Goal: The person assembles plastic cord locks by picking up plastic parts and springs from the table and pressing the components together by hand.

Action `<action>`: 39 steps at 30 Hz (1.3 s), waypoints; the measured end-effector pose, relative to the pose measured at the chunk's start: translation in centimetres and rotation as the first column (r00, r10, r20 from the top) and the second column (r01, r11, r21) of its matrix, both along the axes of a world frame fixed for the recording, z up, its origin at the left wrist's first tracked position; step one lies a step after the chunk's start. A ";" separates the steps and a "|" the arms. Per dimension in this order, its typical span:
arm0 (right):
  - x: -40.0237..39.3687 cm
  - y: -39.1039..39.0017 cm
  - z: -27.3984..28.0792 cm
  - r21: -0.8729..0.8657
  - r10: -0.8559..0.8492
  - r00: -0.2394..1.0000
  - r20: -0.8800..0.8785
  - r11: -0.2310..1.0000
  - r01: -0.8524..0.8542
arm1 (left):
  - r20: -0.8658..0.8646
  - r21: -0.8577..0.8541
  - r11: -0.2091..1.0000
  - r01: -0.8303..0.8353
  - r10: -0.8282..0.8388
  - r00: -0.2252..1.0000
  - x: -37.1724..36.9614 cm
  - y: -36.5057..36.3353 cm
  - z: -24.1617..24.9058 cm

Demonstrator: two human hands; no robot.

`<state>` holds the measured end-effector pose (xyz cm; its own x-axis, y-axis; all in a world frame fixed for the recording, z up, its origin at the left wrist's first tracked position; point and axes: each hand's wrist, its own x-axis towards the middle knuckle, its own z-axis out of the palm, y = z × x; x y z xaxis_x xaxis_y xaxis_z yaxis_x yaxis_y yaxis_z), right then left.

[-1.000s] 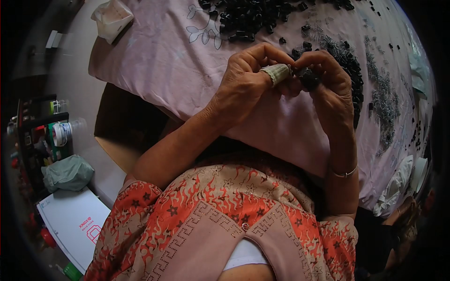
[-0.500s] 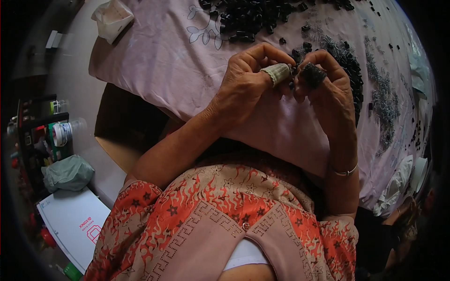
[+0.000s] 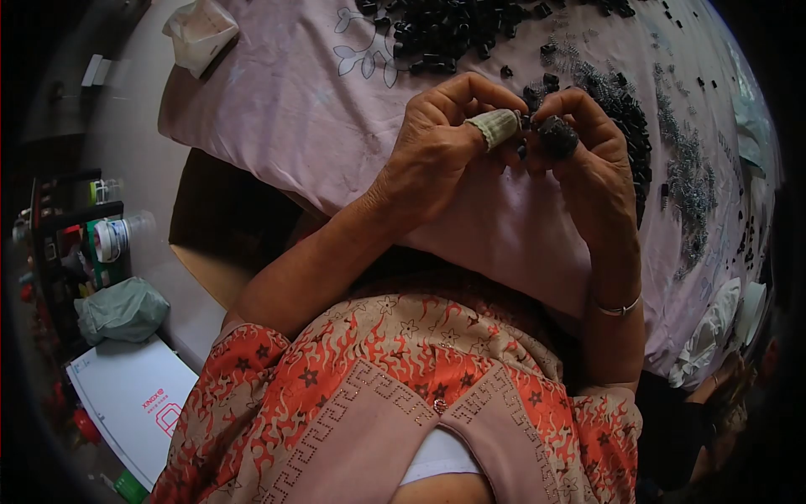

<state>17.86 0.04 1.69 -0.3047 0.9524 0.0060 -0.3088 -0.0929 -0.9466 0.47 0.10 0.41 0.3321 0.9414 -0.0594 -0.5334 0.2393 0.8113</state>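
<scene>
The left hand (image 3: 445,126) has its thumb and index finger pinched on a small black piece (image 3: 526,123). The right hand (image 3: 592,151) has curled fingers at the piece's other side; whether they grip it cannot be told. The small black piece lies between the two sets of fingertips, above the cloth (image 3: 495,218). Its long axis and pointing direction cannot be determined, as the fingers cover most of it. The visible part is dark; its shape is unclear. A pale green sleeve (image 3: 495,128) covers the left thumb; a dark wrap (image 3: 557,137) covers the right.

Just beyond the fingers, black parts (image 3: 457,34) form a pile, many short and tube-like. Small metal springs (image 3: 693,202) are spread to the right of the fingers.

Well left of the fingers, below the cloth edge, stands an open cardboard box (image 3: 206,270) with a dark interior. Farther left are a white pouch (image 3: 200,35), a grey-green bag (image 3: 122,309) and a white-lidded jar (image 3: 110,240); their contents cannot be identified.
</scene>
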 end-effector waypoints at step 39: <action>-0.3 -0.1 -0.1 0.103 -0.033 0.987 0.157 0.995 0.017 | -0.107 0.081 0.996 0.032 -0.024 0.994 0.0 0.0 -0.4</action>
